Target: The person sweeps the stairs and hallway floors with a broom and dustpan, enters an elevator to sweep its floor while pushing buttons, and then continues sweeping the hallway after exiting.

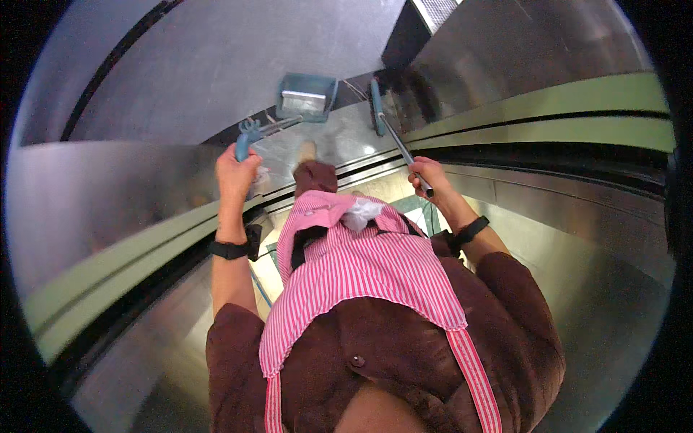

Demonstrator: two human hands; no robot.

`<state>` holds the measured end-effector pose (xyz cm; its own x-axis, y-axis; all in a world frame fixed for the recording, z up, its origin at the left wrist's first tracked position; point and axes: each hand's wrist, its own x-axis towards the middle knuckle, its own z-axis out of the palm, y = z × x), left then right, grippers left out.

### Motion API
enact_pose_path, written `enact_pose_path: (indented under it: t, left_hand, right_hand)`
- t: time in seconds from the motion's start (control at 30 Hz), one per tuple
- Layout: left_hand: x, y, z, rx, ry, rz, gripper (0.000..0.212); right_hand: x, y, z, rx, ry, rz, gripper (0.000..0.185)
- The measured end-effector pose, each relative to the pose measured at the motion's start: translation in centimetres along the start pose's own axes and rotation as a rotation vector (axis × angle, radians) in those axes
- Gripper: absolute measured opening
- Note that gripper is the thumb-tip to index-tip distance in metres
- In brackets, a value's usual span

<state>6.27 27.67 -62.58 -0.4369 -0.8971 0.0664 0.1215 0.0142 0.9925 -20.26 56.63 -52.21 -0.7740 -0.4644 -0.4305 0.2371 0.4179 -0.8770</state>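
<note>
My left hand point(236, 170) is wrapped around the blue grip point(243, 147) of a long-handled dustpan. Ahead of my feet, the blue plastic dustpan point(306, 83) sits low over the grey floor, a pale strip across it. In my right hand point(432, 176) is the metal handle point(398, 139) of a broom, held near its top end. Its blue broom head point(377, 100) with dark bristles is down by the right-hand wall. Something whitish point(261, 176) hangs just below my left hand, too blurred to name.
A metal door track point(357, 174) crosses the floor beneath me, at what looks like an elevator doorway. Green-edged door panels point(547, 122) flank me on the right and left. My forward shoe point(307, 150) is past the track. Brushed metal walls point(514, 48) enclose the grey-floored space ahead.
</note>
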Motion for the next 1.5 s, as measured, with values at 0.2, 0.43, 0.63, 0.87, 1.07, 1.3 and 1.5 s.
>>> enact_pose_path:
  t: [0.2,0.43,0.63,0.87,1.07,1.3,1.5]
  left_hand:
    - [1.1,0.2,-0.5,0.066,0.033,0.054,0.009]
    - [1.7,-0.9,-0.4,0.096,0.002,0.095,0.009]
    - [2.2,3.0,0.3,0.179,-0.016,0.063,0.008]
    - [1.0,8.2,1.7,0.265,-0.054,0.132,0.007]
    - [2.0,7.9,0.9,0.388,-0.11,0.188,0.005]
    - [8.7,7.8,-1.7,0.513,-0.265,0.252,0.005]
    - [3.8,19.7,7.5,0.719,-0.414,0.315,0.007]
  right_hand:
    - [-2.3,1.6,-5.5,-0.133,0.007,0.133,0.053]
    - [-3.7,5.9,-6.5,0.155,0.074,0.238,0.011]
    - [1.1,8.9,-8.1,0.325,0.179,0.235,0.008]
    - [4.0,11.2,-9.3,0.04,0.117,0.17,0.006]
    - [-0.9,13.8,-10.3,0.083,0.188,0.206,0.052]
    - [3.0,15.3,-2.1,0.345,0.31,0.153,0.052]
    - [1.9,11.8,-7.1,0.292,0.315,0.083,0.056]
